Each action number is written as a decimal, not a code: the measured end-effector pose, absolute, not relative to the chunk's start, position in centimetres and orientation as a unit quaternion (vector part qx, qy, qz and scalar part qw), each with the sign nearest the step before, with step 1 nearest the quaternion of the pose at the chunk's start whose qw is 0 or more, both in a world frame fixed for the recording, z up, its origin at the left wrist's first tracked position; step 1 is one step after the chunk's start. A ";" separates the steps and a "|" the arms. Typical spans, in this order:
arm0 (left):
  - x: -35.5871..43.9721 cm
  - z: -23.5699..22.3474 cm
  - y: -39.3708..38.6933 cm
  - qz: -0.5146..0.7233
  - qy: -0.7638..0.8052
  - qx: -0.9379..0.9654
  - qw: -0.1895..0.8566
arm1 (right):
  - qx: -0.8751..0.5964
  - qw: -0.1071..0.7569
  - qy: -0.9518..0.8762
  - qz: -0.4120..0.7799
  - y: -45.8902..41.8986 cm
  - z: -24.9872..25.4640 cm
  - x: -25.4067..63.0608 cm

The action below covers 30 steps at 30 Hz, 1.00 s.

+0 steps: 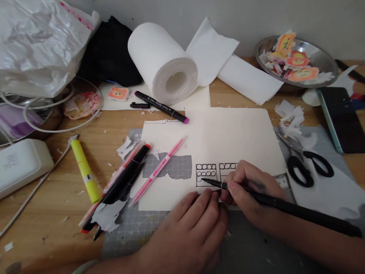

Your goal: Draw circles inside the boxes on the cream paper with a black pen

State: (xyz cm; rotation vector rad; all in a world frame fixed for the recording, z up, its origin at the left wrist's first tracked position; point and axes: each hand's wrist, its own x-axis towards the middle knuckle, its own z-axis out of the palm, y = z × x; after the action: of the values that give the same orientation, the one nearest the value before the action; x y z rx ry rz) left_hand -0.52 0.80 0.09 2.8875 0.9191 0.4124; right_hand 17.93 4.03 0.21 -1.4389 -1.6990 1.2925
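My right hand (253, 186) is closed round a long black marker pen (305, 210). Its tip touches the lower row of a small ruled box of circles (206, 175) drawn on white paper (239, 131). A second box with circles is partly covered by my right hand. My left hand (194, 224) rests on the paper's near edge, fingers laid out side by side just below the first box. Something dark shows by its fingertips, too little of it to name. Left of the drawing, a pink pen (159, 169) lies across a cut-out hole in the paper.
A grey cutting mat (126, 243) lies beneath. Black-handled scissors (309, 164) and a phone (343, 119) are on the right. Behind stand a paper roll (162, 61) and a metal bowl (329, 64) of cut-outs. A yellow marker (84, 170) and a white power bank (22, 166) lie left.
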 end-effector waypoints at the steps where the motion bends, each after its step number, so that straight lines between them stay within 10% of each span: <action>1: -0.5 0.1 0.8 0.135 0.298 0.944 0.041 | -0.536 0.283 -0.630 0.486 4.0 0.1 18.0; 30: -0.3 0.1 0.5 0.133 0.329 0.933 0.066 | -0.539 0.298 -0.607 0.502 3.9 0.1 18.2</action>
State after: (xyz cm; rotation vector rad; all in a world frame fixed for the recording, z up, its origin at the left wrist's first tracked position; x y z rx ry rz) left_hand -0.26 0.49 0.11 2.8126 0.9909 0.4003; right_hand 18.17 3.91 0.05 -1.4332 -1.6137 1.3338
